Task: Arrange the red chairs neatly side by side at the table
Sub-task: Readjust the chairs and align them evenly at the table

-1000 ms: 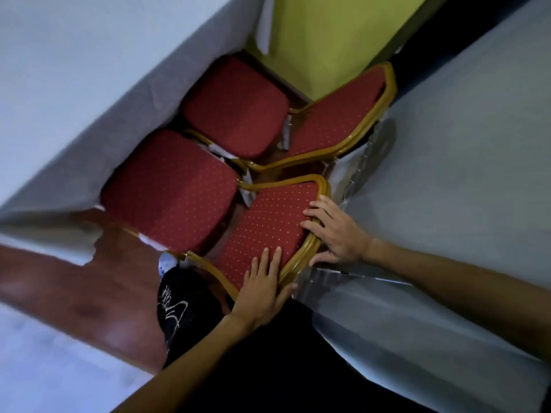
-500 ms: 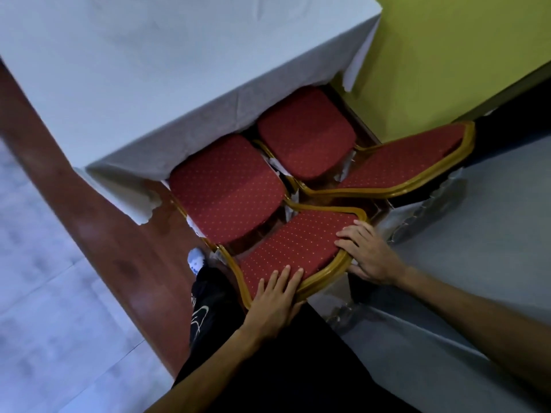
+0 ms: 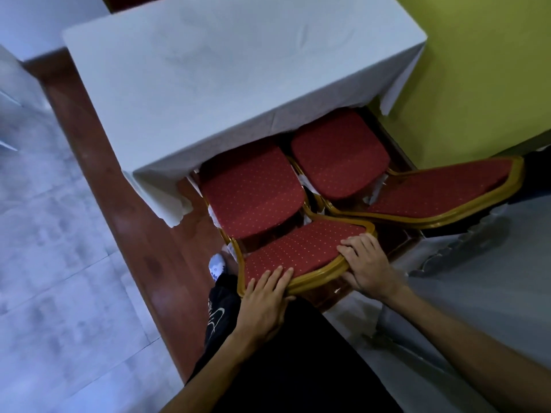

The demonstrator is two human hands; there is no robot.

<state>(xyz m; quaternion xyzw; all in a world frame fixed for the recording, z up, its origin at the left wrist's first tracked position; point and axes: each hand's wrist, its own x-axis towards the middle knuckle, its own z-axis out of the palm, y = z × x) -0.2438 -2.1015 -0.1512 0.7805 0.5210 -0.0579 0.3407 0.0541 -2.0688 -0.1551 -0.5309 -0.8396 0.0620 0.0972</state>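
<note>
Two red chairs with gold frames stand side by side, their seats partly under a table (image 3: 226, 76) draped in white cloth. The near chair (image 3: 253, 195) is on the left, and the second chair (image 3: 340, 153) is to its right, beside the green wall. My left hand (image 3: 265, 302) grips the top left of the near chair's backrest (image 3: 301, 248), fingers over the padding. My right hand (image 3: 366, 263) holds the backrest's right corner, thumb under the gold rim. The second chair's backrest (image 3: 441, 192) stretches out to the right.
A green wall (image 3: 483, 70) runs close on the right of the chairs. Another white-clothed table (image 3: 492, 293) lies behind me at the right. A brown wooden strip (image 3: 98, 150) and pale tiled floor (image 3: 53, 248) lie to the left. My dark trouser leg and white shoe (image 3: 217, 263) stand beside the near chair.
The view has swung upward and back, showing the whole tabletop. Both hands have stayed on the near chair's backrest, and the seats now sit partly under the cloth edge.
</note>
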